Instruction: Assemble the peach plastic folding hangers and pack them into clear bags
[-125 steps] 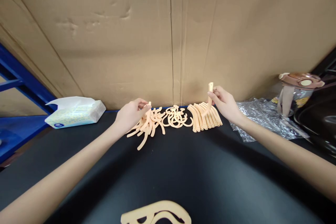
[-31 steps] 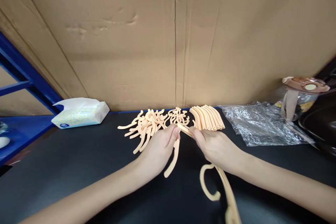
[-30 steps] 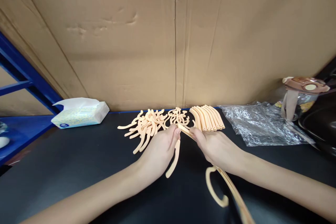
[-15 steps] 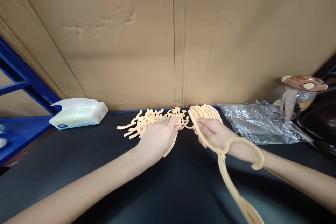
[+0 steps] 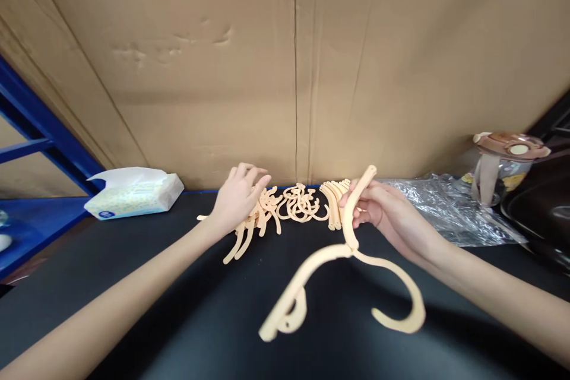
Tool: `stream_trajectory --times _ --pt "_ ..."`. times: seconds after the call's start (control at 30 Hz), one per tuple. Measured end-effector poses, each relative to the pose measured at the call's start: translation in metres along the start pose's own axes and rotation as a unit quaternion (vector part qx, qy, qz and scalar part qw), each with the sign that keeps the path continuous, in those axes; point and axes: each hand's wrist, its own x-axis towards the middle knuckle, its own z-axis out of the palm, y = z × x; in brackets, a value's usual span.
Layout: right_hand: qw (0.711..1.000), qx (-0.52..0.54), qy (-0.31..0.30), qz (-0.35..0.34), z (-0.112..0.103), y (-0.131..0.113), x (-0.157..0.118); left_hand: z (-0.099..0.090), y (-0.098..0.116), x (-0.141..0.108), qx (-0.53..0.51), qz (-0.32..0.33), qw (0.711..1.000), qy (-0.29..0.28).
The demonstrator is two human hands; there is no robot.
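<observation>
My right hand [image 5: 378, 205] grips one arm of a beige plastic clothes hanger [image 5: 312, 261]. Its other arm slants down to the left, and its open hook curls out on the lower right. Over a pile of loose beige hanger arms [image 5: 243, 240] is my left hand [image 5: 238, 196], fingers spread and apparently holding nothing. Part of that pile is hidden under the hand. Loose beige hooks [image 5: 300, 205] lie tangled between the two hands. Just behind my right fingertips, a row of similar curved hanger arms [image 5: 332, 199] is lined up, partly covered by that hand.
A tissue pack [image 5: 133, 193] sits at the left on the black tabletop [image 5: 200, 320]. Crumpled clear plastic [image 5: 427, 208] and a drink bottle [image 5: 503, 160] are at the right. A cardboard wall [image 5: 214, 83] closes off the back, and a blue metal frame [image 5: 57, 136] stands left.
My left hand has moved left from near the hooks and its fingers have opened. The hanger in my right hand has turned, its hook swinging from beside my forearm to below the hand.
</observation>
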Motion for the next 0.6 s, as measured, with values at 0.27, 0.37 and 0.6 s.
stream_trajectory --times 0.27,0.37,0.6 --pt "0.987 -0.032 0.093 -0.125 -0.009 0.004 0.004 -0.009 0.064 -0.049 -0.484 -0.13 0.823 -0.268" --pt "0.97 -0.135 0.119 -0.165 -0.012 0.005 0.005 -0.012 0.066 -0.047 -0.571 -0.161 0.767 -0.243" --pt "0.807 -0.557 0.036 -0.194 -0.029 0.005 0.009 -0.012 0.06 -0.041 -0.674 -0.201 0.656 -0.276"
